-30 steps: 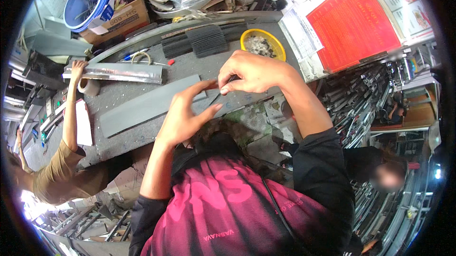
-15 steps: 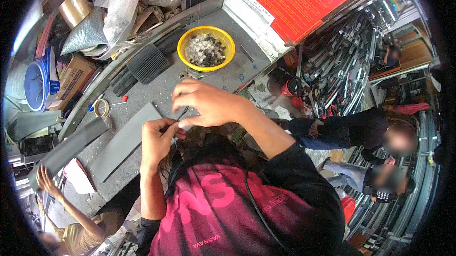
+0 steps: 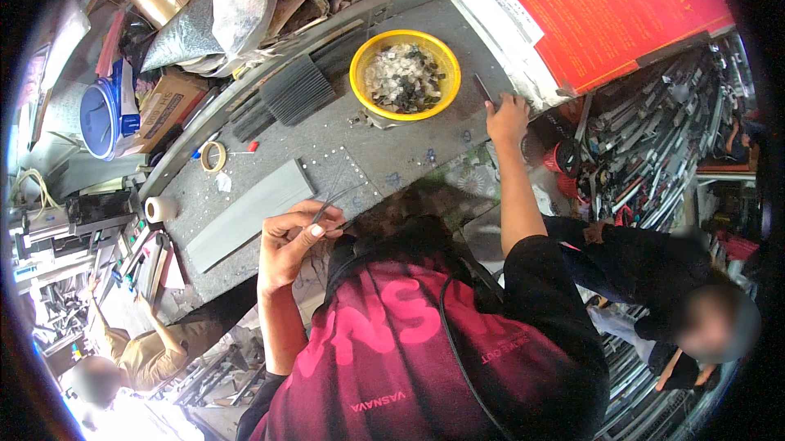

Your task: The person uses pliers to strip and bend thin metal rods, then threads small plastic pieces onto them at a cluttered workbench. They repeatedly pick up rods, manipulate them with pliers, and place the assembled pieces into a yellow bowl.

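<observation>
My left hand (image 3: 296,236) is closed in a pinch on a thin dark strip (image 3: 325,205), whose free end points up over the bench. It is above the bench's near edge, beside a long flat grey panel (image 3: 249,212). My right hand (image 3: 509,118) is stretched out to the far right of the bench, palm down with its fingers apart. Its fingertips are at the near end of a slim dark bar (image 3: 482,86) on the bench; whether they touch it I cannot tell. Left of that bar stands a yellow basket (image 3: 357,73) full of small clear and black pieces.
Black ribbed strips (image 3: 298,91) lie along the bench's back edge. A tape roll (image 3: 213,156), a red-capped item (image 3: 252,146) and a white roll (image 3: 160,209) are to the left. One person (image 3: 143,355) works at the left; others stand at the right by metal profiles.
My right hand has left my left hand and moved to the far right, beside the slim bar. My left hand keeps the strip. The person at the left no longer holds up a long panel.
</observation>
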A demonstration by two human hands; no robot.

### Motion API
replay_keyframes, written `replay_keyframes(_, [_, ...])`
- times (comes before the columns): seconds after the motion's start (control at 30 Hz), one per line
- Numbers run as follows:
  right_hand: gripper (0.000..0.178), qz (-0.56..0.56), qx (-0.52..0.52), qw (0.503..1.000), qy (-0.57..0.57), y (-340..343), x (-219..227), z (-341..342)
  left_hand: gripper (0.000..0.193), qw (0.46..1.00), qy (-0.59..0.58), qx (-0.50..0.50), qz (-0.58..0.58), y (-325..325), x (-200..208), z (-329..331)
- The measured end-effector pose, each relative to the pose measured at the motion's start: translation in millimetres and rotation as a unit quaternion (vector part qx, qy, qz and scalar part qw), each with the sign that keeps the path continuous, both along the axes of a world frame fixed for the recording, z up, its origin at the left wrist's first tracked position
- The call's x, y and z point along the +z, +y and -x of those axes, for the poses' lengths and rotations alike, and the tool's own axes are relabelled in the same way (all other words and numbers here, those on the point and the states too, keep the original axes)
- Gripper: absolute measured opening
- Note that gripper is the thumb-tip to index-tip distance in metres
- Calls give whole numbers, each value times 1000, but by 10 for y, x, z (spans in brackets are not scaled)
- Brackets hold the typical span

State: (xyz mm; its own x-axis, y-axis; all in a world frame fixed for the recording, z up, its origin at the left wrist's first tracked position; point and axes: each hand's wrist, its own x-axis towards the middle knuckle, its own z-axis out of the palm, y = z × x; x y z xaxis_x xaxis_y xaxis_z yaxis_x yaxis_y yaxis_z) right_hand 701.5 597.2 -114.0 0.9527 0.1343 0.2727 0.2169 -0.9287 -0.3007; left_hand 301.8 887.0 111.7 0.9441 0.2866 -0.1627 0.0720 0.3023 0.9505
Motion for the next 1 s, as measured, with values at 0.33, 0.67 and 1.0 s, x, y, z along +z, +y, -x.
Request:
replay_keyframes(0.33, [23,-95,6,995,25,80,-4,-57,13,999,-24,33,-30,16,-5,-158])
replay_keyframes(0.67, [19,-372,160,883,238,-40,1228,713,17,988,-15,75,-130,39,270,-290])
replay_keyframes(1.0, [14,-279,465,808,232,1054,1873,1277,22,972,-88,22,-215,-43,480,-465])
